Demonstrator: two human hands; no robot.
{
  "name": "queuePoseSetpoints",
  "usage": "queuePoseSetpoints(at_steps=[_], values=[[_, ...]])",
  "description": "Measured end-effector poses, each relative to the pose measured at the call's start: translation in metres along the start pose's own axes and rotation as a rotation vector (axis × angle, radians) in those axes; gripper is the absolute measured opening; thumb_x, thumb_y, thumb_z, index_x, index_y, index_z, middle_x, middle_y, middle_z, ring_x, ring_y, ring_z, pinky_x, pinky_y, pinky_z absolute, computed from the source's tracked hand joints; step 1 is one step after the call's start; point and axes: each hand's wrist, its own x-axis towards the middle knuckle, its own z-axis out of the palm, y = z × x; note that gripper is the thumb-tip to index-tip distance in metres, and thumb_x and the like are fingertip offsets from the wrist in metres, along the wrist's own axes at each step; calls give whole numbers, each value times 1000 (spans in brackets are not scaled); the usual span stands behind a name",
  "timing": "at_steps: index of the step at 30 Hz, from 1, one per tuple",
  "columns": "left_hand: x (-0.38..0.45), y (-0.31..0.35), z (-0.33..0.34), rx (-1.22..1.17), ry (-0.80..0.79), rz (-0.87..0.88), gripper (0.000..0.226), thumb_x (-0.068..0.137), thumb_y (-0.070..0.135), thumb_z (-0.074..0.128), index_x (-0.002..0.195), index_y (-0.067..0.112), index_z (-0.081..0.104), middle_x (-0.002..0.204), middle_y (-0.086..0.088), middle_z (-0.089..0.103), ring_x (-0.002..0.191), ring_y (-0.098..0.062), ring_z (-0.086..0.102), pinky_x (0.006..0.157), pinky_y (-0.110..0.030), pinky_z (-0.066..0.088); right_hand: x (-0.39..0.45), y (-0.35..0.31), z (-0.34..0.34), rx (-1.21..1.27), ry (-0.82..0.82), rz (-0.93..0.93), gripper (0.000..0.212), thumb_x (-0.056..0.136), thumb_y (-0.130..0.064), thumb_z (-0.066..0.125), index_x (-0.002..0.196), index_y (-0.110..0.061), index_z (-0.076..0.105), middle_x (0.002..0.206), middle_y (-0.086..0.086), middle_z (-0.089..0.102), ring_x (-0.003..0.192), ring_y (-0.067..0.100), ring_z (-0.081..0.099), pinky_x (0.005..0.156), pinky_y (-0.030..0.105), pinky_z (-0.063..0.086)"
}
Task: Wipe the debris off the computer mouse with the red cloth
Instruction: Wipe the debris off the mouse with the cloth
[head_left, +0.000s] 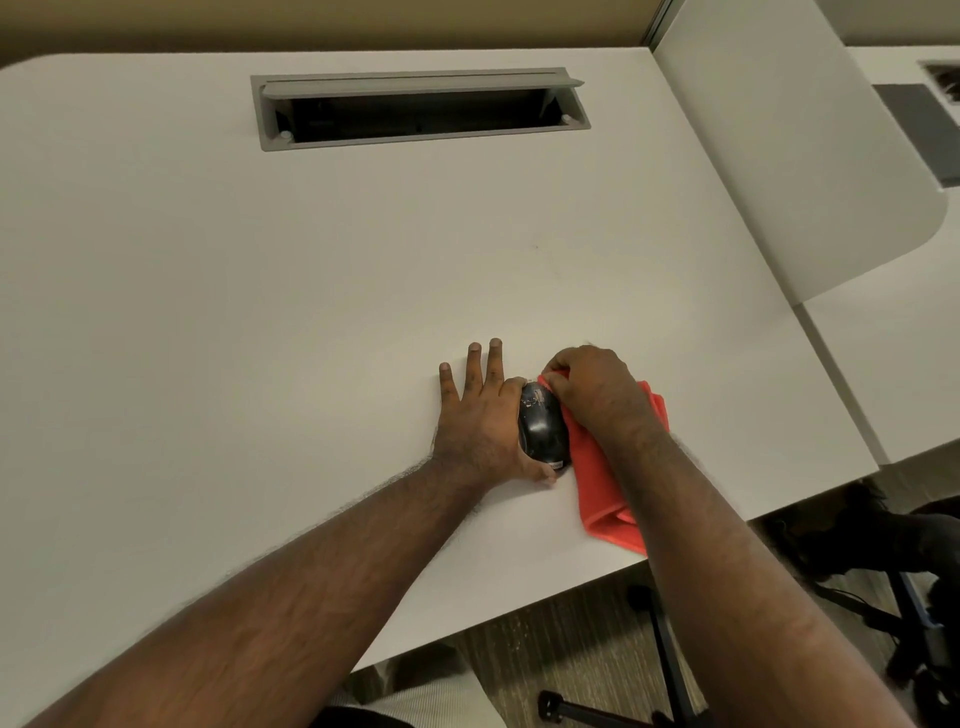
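A black computer mouse (543, 428) with pale specks near its front lies on the white desk (311, 291), close to the near right edge. My left hand (480, 415) braces it from the left, thumb at its rear and index finger at its front, the other fingers spread flat on the desk. My right hand (592, 387) grips a bunched part of the red cloth (602, 493) and presses it against the front right side of the mouse. The cloth trails back under my right forearm to the desk edge.
A grey open cable hatch (421, 106) is set into the far part of the desk. A second white desk (779, 156) adjoins on the right. Below the near edge are carpet, dark chair legs (670, 665) and a black chair (909, 571).
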Motion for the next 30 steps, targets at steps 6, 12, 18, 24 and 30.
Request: queuePoseSetpoints(at_steps=[6, 12, 18, 24, 30], values=[[0, 0, -1, 14, -13, 8, 125, 46, 92, 62, 149, 26, 33, 165, -12, -12, 150, -32, -19, 115, -61, -13, 4, 11, -7, -25, -119, -22, 13, 86, -22, 63, 91, -23, 75, 100, -2, 72, 87, 14, 61, 77, 26, 48], [0, 0, -3, 10, -30, 0, 128, 46, 93, 63, 150, 26, 31, 165, -12, -12, 150, -31, -20, 116, -61, -12, 2, 4, 2, 37, -10, -11, 21, 91, -17, 54, 100, -18, 73, 107, 2, 69, 99, 20, 62, 89, 34, 51], [0, 0, -4, 19, -44, -8, 129, 44, 92, 65, 150, 27, 30, 165, -11, -16, 149, -32, -22, 116, -62, -12, -6, 13, -2, -18, -73, -63, 17, 88, -28, 61, 98, -21, 74, 104, 0, 69, 90, 15, 59, 79, 26, 45], [2, -2, -5, -17, -39, -1, 129, 40, 92, 66, 146, 26, 34, 165, -9, -18, 148, -32, -24, 116, -63, -12, -13, -1, 11, 50, 12, -106, 20, 92, -31, 57, 102, -21, 70, 106, -1, 61, 93, 15, 59, 81, 29, 47], [6, -6, -7, -15, -33, 33, 135, 34, 96, 63, 145, 24, 35, 163, -8, -25, 147, -34, -28, 114, -66, -12, -17, -6, 16, -17, -5, -106, 20, 90, -35, 59, 100, -23, 70, 113, -2, 55, 95, 17, 60, 81, 35, 53]])
